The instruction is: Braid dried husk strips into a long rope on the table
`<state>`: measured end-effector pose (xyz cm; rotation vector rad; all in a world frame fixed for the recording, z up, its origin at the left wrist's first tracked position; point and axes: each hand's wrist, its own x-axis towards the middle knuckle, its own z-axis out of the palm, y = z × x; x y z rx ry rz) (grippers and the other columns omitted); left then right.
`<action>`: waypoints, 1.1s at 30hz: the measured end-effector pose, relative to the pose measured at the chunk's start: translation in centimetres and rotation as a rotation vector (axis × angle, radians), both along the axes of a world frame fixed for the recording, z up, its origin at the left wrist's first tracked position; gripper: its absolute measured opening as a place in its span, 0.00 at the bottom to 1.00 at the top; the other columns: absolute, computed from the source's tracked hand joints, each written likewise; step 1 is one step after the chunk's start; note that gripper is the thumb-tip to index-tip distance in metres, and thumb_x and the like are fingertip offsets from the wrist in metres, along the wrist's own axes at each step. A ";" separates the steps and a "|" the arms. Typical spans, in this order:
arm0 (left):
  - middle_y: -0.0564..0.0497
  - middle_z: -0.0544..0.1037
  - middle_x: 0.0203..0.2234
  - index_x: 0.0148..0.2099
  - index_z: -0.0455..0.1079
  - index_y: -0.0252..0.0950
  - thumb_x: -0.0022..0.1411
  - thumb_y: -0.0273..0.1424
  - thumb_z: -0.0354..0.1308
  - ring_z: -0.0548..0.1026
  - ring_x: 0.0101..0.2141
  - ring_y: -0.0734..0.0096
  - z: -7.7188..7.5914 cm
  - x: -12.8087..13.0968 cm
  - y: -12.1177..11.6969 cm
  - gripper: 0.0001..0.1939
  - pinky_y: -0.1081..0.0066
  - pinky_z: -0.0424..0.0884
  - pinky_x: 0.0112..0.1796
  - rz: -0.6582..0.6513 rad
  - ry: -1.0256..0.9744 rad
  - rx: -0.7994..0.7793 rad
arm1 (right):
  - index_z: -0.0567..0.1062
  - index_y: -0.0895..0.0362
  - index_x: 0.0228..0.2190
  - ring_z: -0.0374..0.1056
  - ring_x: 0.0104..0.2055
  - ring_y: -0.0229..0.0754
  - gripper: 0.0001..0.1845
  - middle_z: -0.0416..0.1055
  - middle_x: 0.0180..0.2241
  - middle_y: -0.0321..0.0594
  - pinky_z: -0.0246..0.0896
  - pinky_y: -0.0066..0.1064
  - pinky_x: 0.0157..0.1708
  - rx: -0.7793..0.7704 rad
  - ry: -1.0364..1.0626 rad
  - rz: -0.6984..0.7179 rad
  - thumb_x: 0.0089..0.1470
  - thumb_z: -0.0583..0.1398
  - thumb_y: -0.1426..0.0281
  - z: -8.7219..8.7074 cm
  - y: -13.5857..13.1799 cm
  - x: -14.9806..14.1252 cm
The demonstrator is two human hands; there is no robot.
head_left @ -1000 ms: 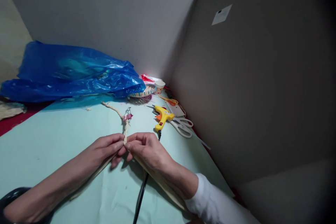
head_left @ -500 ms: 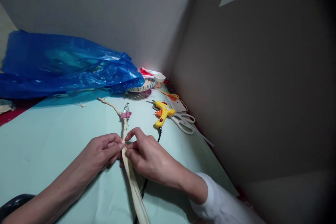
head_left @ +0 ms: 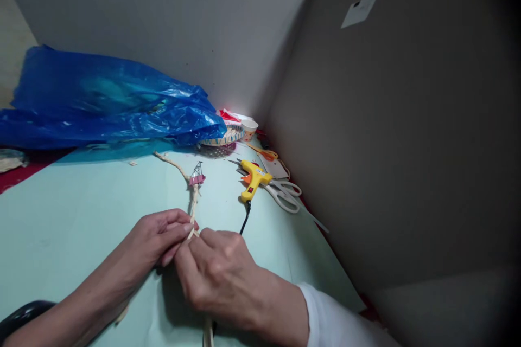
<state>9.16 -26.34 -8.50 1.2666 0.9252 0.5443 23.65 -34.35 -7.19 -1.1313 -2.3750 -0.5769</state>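
Observation:
A pale braided cord (head_left: 192,203) of flat straw-like strips lies on the light green table cover (head_left: 73,211), running away from me. A pink binder clip (head_left: 197,178) is clamped on it partway along. My left hand (head_left: 157,238) pinches the near end of the braid with fingertips together. My right hand (head_left: 215,274) is closed over the loose strips right beside it, knuckles up, and one strip end shows below it at the frame's lower edge.
A yellow glue gun (head_left: 253,179) with a black cable lies to the right, with white scissors (head_left: 285,194) and orange scissors (head_left: 265,154) beyond. A blue plastic bag (head_left: 106,103) covers the far left. A woven basket (head_left: 226,135) and paper cup (head_left: 248,128) sit in the corner.
My right hand has turned knuckles up and moved left over the strips, hiding the long flat strip that lay toward me. My left hand keeps its pinch on the braid.

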 end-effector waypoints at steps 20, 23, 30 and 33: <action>0.54 0.78 0.27 0.38 0.69 0.37 0.50 0.40 0.71 0.75 0.30 0.69 0.6 -0.6 0.0 0.19 0.72 0.68 0.33 -0.122 -0.209 -0.141 | 0.69 0.57 0.36 0.65 0.28 0.35 0.07 0.71 0.30 0.34 0.60 0.26 0.32 -1.150 0.989 -0.081 0.65 0.54 0.68 1.6 2.0 1.7; 0.56 0.76 0.26 0.38 0.66 0.38 0.54 0.39 0.67 0.71 0.29 0.71 0.3 -0.5 -0.2 0.16 0.73 0.64 0.31 -0.118 -0.142 -0.063 | 0.74 0.58 0.35 0.63 0.29 0.35 0.06 0.73 0.30 0.35 0.56 0.25 0.30 -1.057 0.909 -0.181 0.61 0.57 0.71 1.6 1.9 1.5; 0.59 0.76 0.22 0.47 0.59 0.42 0.61 0.41 0.57 0.72 0.26 0.66 -0.9 -0.5 -0.3 0.16 0.70 0.62 0.30 -0.066 -0.007 0.135 | 0.76 0.60 0.28 0.60 0.26 0.33 0.12 0.73 0.25 0.35 0.53 0.24 0.28 -1.021 1.050 -0.189 0.61 0.56 0.71 0.6 1.9 1.1; 0.55 0.79 0.24 0.44 0.63 0.43 0.60 0.42 0.56 0.74 0.28 0.61 -0.4 -0.8 -0.7 0.12 0.67 0.62 0.31 -0.059 0.168 0.340 | 0.77 0.60 0.25 0.62 0.26 0.33 0.12 0.71 0.22 0.35 0.54 0.24 0.29 -0.983 1.107 -0.211 0.58 0.58 0.73 0.4 1.9 0.9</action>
